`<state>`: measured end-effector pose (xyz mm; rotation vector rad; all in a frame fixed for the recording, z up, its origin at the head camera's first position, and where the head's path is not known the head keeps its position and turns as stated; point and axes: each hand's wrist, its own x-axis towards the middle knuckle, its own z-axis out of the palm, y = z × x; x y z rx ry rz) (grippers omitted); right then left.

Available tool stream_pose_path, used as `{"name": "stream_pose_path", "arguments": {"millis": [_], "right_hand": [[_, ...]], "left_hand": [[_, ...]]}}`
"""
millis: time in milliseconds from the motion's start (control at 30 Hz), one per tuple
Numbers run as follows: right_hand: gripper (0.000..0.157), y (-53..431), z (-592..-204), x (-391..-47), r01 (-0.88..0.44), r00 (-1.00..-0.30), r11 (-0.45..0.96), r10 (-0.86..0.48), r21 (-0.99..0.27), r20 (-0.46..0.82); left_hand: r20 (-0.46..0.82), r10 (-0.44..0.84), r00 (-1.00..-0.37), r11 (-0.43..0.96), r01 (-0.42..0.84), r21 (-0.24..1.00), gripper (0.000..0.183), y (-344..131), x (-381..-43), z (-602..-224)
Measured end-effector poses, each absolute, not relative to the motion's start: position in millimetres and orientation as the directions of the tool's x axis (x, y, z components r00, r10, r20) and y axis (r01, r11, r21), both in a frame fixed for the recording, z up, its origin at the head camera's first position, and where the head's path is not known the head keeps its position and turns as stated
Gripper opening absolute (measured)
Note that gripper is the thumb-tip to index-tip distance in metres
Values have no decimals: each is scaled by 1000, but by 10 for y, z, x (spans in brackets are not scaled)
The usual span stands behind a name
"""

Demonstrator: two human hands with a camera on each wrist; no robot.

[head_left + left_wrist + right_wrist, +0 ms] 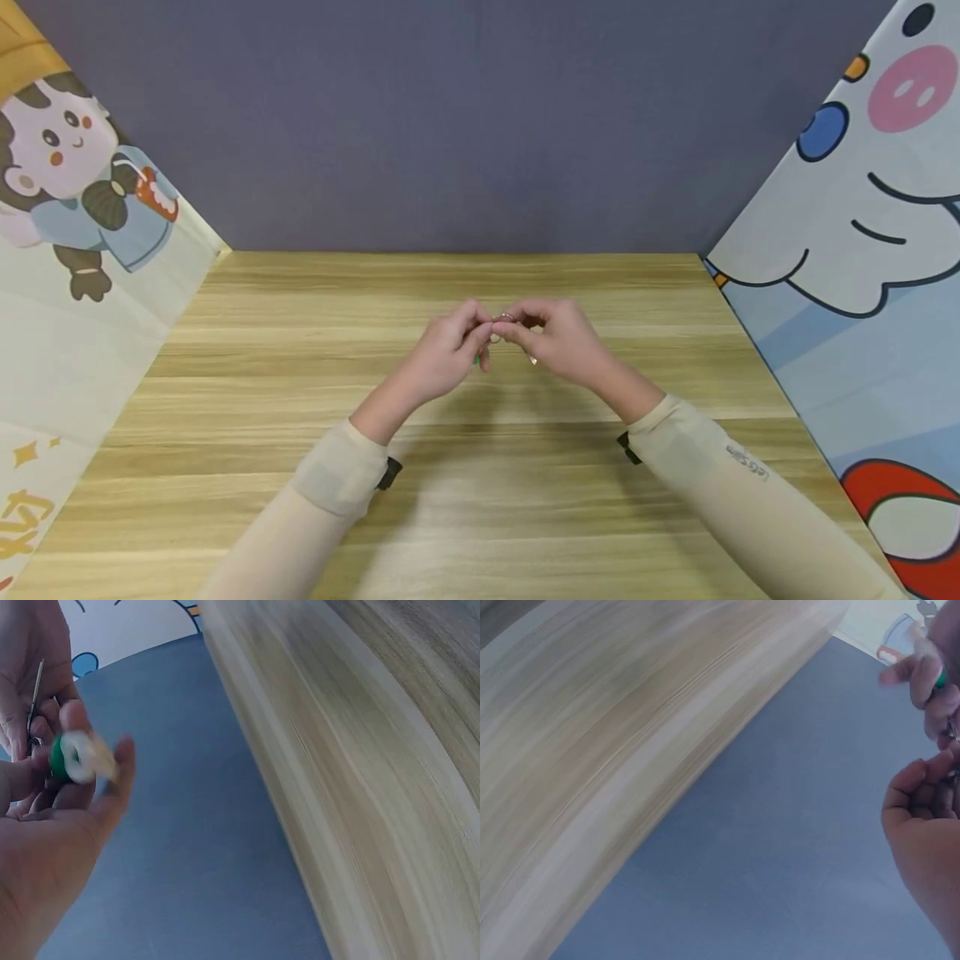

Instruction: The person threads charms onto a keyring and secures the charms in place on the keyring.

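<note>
Both hands meet over the table with their fingertips together at a small metal key ring (506, 317). My left hand (448, 350) pinches the ring between thumb and forefinger. From that hand hangs a green and white round pendant (73, 757), blurred in the left wrist view; only a speck of green shows in the head view. My right hand (561, 340) pinches the ring's other side with thumb and curled forefinger. A thin metal piece (36, 688), seen edge-on, sticks out by the right hand in the left wrist view. The fingers hide much of the ring.
A wood-grain table (480, 500) lies under both hands. Behind it rises a dark grey-blue panel (465, 125). Cartoon-printed panels stand along the left side (150, 333) and the right side (810, 333).
</note>
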<state>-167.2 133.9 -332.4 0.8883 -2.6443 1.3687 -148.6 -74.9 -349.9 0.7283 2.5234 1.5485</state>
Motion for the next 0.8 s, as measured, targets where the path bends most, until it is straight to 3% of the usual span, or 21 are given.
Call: {"name": "stream_pose_path", "arguments": {"millis": [300, 533, 800], "right_hand": [[15, 1434, -3303, -1703, -313, -864, 450, -501, -837, 54], [13, 1467, -3310, -1710, -297, -829, 472, -559, -830, -21], [13, 1478, -3337, -1687, -303, -806, 460, -591, -834, -34]], "left_hand": [[218, 478, -851, 451, 451, 770, 12, -858, -1494, -3493], [401, 548, -734, 463, 665, 586, 9, -901, -1492, -3503], [449, 650, -614, 440, 785, 436, 5, -922, -1468, -3536]]}}
